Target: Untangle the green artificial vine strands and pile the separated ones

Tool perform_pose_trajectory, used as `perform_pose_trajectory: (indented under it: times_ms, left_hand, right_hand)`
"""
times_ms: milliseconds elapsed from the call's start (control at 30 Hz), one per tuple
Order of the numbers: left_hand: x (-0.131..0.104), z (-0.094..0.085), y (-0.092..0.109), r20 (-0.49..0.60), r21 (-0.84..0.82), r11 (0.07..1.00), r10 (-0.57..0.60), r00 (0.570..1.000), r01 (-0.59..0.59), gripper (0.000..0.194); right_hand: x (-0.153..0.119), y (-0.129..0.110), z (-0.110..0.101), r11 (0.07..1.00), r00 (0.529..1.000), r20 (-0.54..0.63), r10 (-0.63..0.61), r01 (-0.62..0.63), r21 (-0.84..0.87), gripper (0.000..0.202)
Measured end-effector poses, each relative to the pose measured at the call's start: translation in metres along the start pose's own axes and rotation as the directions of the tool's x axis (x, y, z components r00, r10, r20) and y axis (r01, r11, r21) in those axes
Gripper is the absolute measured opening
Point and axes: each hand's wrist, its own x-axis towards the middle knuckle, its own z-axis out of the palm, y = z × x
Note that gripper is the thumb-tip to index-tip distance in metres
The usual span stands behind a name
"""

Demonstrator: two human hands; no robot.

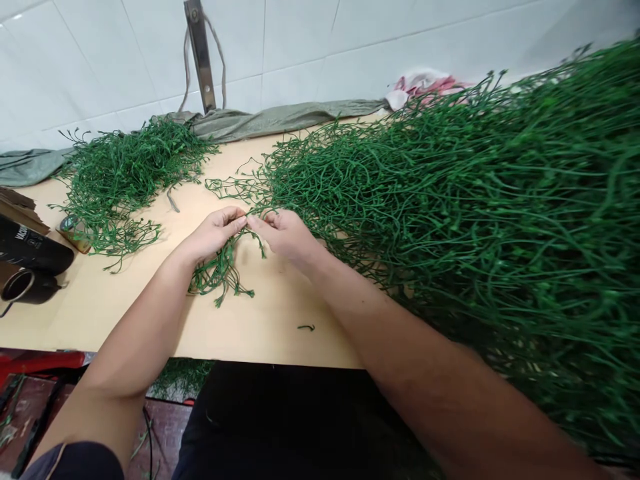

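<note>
Over the middle of the tan table, both hands meet with fingertips close together. My left hand point(221, 231) is closed in a pinch on thin green stems with small forked tips; the lower part of this little bunch point(223, 273) hangs below its palm onto the table. Beside it, my right hand point(283, 233) is closed too, thumb and forefinger pinching a green stem where the hands meet. Fingers partly cover the gripped ends. To the right spreads a large heap of similar long green stems point(425, 180), its near strands reaching close to my right hand.
A smaller pile of green stems point(135, 160) lies at the back left. At the left edge stand a black tumbler point(35, 247) and a dark mug point(31, 287). A short green piece point(306, 327) lies near the table's front. Grey-green cloth point(290, 120) runs along the tiled wall.
</note>
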Motion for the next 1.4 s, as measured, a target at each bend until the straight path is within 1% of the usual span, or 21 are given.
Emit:
perform_pose_trajectory:
  times_ms: [67, 200, 333, 433, 500, 567, 600, 633, 667, 700, 733, 767, 800, 867, 933, 1000, 1067, 1133, 1200, 1300, 1400]
  left_hand:
    - [0.006, 0.003, -0.007, -0.037, -0.055, 0.998, 0.006, 0.999, -0.008, 0.018]
    - [0.018, 0.014, -0.019, -0.090, -0.140, 0.990, -0.032, 0.995, 0.019, 0.023]
    - [0.023, 0.023, -0.022, -0.128, -0.139, 0.989, -0.077, 0.989, 0.059, 0.027]
    - [0.024, 0.023, -0.024, -0.133, -0.072, 0.996, -0.060, 0.989, 0.051, 0.029]
    - [0.026, 0.018, -0.027, -0.181, 0.102, 0.994, -0.012, 0.983, 0.031, 0.029]
    - [0.030, 0.011, -0.030, -0.286, 0.346, 0.935, 0.032, 0.958, 0.072, 0.029]
    - [0.031, 0.007, -0.032, -0.334, 0.439, 0.892, 0.053, 0.941, 0.105, 0.028]
    - [0.033, 0.003, -0.033, -0.365, 0.488, 0.863, 0.062, 0.929, 0.134, 0.027]
    - [0.034, 0.000, -0.034, -0.365, 0.485, 0.865, 0.063, 0.929, 0.132, 0.026]
    - [0.034, -0.003, -0.035, -0.350, 0.438, 0.893, 0.061, 0.935, 0.106, 0.026]
    - [0.033, -0.005, -0.035, -0.324, 0.357, 0.932, 0.062, 0.944, 0.062, 0.026]
    - [0.032, -0.007, -0.034, -0.301, 0.256, 0.967, 0.062, 0.951, 0.018, 0.025]
    - [0.030, -0.009, -0.033, -0.284, 0.146, 0.989, 0.051, 0.957, -0.010, 0.024]
    - [0.026, -0.011, -0.030, -0.271, -0.048, 0.999, -0.002, 0.963, -0.011, 0.021]
    - [0.024, -0.013, -0.027, -0.258, -0.177, 0.984, -0.070, 0.964, 0.024, 0.018]
    - [0.024, -0.013, -0.025, -0.239, -0.252, 0.967, -0.095, 0.966, 0.032, 0.016]
    - [0.025, -0.013, -0.026, -0.214, -0.294, 0.955, -0.094, 0.972, 0.028, 0.013]
    - [0.026, -0.012, -0.027, -0.187, -0.323, 0.946, -0.100, 0.977, 0.035, 0.011]
    - [0.026, -0.010, -0.027, -0.164, -0.336, 0.941, -0.099, 0.982, 0.039, 0.010]
    - [0.023, -0.005, -0.026, -0.148, -0.337, 0.941, -0.078, 0.986, 0.024, 0.009]
    - [0.021, -0.002, -0.024, -0.120, -0.345, 0.938, -0.076, 0.990, 0.030, 0.011]
  right_hand:
    - [-0.002, 0.002, 0.007, 0.996, 0.997, -0.069, -0.036, 0.030, -0.085, 0.043]
    - [-0.006, 0.006, 0.018, 0.944, 0.963, -0.149, -0.224, 0.177, -0.278, 0.040]
    - [-0.005, 0.010, 0.017, 0.863, 0.933, -0.129, -0.335, 0.249, -0.440, 0.037]
    - [-0.008, 0.011, 0.014, 0.809, 0.913, -0.100, -0.396, 0.294, -0.510, 0.034]
    - [-0.016, 0.009, 0.020, 0.757, 0.892, -0.008, -0.452, 0.379, -0.532, 0.032]
    - [-0.028, 0.004, 0.033, 0.695, 0.847, 0.197, -0.493, 0.520, -0.496, 0.030]
    - [-0.034, 0.002, 0.040, 0.673, 0.806, 0.314, -0.501, 0.591, -0.444, 0.028]
    - [-0.038, -0.001, 0.047, 0.664, 0.769, 0.393, -0.504, 0.636, -0.393, 0.026]
    - [-0.040, -0.003, 0.051, 0.672, 0.760, 0.411, -0.503, 0.643, -0.367, 0.027]
    - [-0.040, -0.004, 0.052, 0.697, 0.783, 0.371, -0.499, 0.617, -0.364, 0.030]
    - [-0.036, -0.003, 0.048, 0.733, 0.827, 0.271, -0.493, 0.563, -0.383, 0.032]
    - [-0.031, -0.002, 0.041, 0.773, 0.869, 0.124, -0.480, 0.485, -0.408, 0.033]
    - [-0.024, 0.001, 0.030, 0.807, 0.886, -0.038, -0.461, 0.401, -0.433, 0.034]
    - [-0.008, 0.009, 0.002, 0.875, 0.849, -0.351, -0.394, 0.230, -0.426, 0.036]
    - [0.006, 0.019, -0.025, 0.891, 0.779, -0.511, -0.363, 0.130, -0.435, 0.029]
    - [0.014, 0.026, -0.042, 0.850, 0.698, -0.582, -0.417, 0.072, -0.522, 0.020]
    - [0.016, 0.028, -0.047, 0.779, 0.671, -0.568, -0.476, 0.023, -0.626, 0.021]
    - [0.013, 0.027, -0.042, 0.715, 0.713, -0.490, -0.502, 0.024, -0.698, 0.028]
    - [0.009, 0.025, -0.029, 0.686, 0.781, -0.371, -0.502, 0.100, -0.720, 0.028]
    - [0.005, 0.024, -0.009, 0.713, 0.875, -0.176, -0.450, 0.234, -0.661, 0.024]
    - [0.005, 0.024, 0.001, 0.785, 0.931, -0.054, -0.362, 0.273, -0.556, 0.018]
